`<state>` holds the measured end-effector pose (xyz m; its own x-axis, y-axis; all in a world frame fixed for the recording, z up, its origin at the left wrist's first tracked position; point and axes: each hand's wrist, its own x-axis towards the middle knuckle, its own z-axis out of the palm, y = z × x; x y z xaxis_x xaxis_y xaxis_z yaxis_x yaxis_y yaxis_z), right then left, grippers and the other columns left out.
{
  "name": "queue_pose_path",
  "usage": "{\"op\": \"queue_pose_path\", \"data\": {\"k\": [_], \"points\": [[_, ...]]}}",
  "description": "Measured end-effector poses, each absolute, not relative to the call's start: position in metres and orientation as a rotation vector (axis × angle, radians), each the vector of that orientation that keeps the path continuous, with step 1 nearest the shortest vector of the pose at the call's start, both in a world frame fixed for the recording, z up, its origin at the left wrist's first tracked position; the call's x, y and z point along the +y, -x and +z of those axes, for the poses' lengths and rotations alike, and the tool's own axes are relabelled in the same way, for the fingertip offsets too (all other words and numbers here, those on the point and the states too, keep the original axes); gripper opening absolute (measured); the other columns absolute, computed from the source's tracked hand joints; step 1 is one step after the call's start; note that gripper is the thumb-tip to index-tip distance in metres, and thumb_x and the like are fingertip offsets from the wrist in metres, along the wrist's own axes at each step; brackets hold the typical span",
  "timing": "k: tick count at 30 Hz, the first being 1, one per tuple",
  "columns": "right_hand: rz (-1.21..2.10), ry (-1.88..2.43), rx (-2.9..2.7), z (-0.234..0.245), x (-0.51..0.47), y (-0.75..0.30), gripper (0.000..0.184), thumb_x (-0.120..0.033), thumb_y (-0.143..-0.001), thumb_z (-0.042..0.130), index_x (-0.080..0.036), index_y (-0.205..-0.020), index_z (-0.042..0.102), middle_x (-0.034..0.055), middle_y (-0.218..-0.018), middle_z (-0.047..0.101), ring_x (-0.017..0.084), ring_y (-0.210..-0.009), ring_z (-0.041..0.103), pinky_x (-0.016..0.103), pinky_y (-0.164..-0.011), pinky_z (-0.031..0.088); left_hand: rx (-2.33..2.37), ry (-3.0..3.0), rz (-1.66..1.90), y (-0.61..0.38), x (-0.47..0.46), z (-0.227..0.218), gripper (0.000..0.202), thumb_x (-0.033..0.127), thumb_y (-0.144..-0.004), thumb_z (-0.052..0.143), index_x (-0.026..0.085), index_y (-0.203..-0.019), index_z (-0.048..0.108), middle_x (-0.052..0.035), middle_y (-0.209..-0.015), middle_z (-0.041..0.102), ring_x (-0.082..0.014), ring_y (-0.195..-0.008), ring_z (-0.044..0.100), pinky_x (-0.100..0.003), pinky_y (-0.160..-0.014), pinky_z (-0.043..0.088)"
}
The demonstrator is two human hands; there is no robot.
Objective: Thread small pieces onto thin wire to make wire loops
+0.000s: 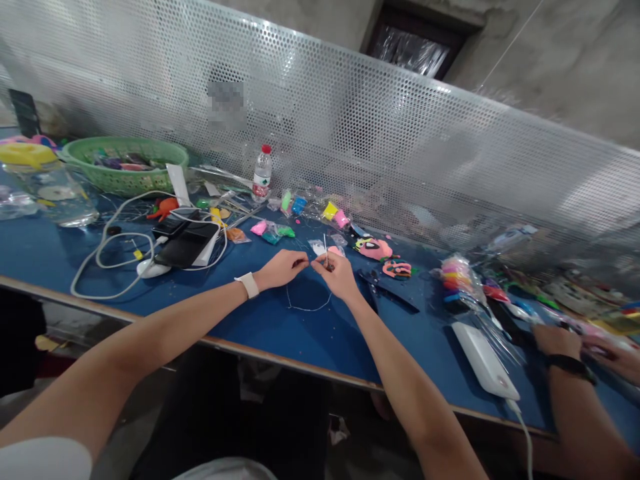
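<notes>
My left hand [281, 269], with a pale band on the wrist, is closed in a pinch above the middle of the blue table. Close to its fingertips, my right hand [340, 276] is pinched too. A thin pale wire [309, 310] runs in a loop below both hands, its ends at my fingers. Out of the right fingers a slim white stick [325, 243] points upward. Just behind the hands lie small packets of white and pink clay [334, 251]. Black-handled pliers [383, 288] rest right of my right hand.
Pink clay figures [374, 249] and a red-capped bottle [262, 175] stand behind. At left are a green basket [125, 179], a yellow-lidded jar [55, 187], cables and a black phone [187, 244]. A white power bank [484, 360] and a co-worker's hands [557, 341] are at right.
</notes>
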<state>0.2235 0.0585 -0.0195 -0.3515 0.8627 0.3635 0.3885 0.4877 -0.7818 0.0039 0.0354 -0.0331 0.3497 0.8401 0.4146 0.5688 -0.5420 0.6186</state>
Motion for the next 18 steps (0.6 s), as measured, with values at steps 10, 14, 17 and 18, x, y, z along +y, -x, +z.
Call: {"op": "queue_pose_path", "data": {"k": [10, 14, 17, 18], "points": [[1.417, 1.02, -1.604, -0.0124, 0.0599, -0.2231, 0.063, -0.066, -0.072, 0.093, -0.024, -0.111, 0.069, -0.0023, -0.089, 0.074, 0.01, -0.043, 0.055, 0.027, -0.042, 0.039, 1.214, -2.176, 1.212, 0.0022, 0.0398, -0.0288, 0.029, 0.031, -0.11, 0.058, 0.017, -0.094, 0.079, -0.0047, -0.088, 0.079, -0.0171, -0.075, 0.064, -0.027, -0.075, 0.044], [1.576, 0.915, -1.587, -0.0134, 0.0588, -0.2231, 0.061, -0.064, -0.065, 0.101, -0.021, -0.098, 0.073, -0.0009, -0.082, 0.073, 0.012, -0.053, 0.064, 0.025, -0.046, 0.044, 1.132, -2.173, 1.258, 0.0001, 0.0386, -0.0299, 0.033, 0.033, -0.111, 0.056, 0.016, -0.093, 0.077, -0.0045, -0.087, 0.078, -0.0164, -0.076, 0.064, -0.026, -0.073, 0.043], [1.587, 0.86, -1.563, -0.0174, 0.0575, -0.2206, 0.059, -0.058, -0.062, 0.105, -0.021, -0.095, 0.073, -0.0037, -0.072, 0.068, 0.014, -0.058, 0.068, 0.023, -0.048, 0.048, 1.105, -2.141, 1.268, -0.0022, 0.0368, -0.0315, 0.032, 0.033, -0.11, 0.056, 0.015, -0.092, 0.076, -0.0039, -0.086, 0.077, -0.0154, -0.074, 0.062, -0.026, -0.071, 0.043], [1.578, 0.841, -1.575, -0.0192, 0.0569, -0.2194, 0.057, -0.055, -0.062, 0.106, -0.022, -0.093, 0.072, -0.0043, -0.07, 0.068, 0.014, -0.059, 0.068, 0.023, -0.05, 0.05, 1.107, -2.136, 1.251, -0.0028, 0.0361, -0.0318, 0.031, 0.033, -0.11, 0.057, 0.015, -0.092, 0.076, -0.0036, -0.085, 0.077, -0.015, -0.073, 0.061, -0.025, -0.071, 0.042]]}}
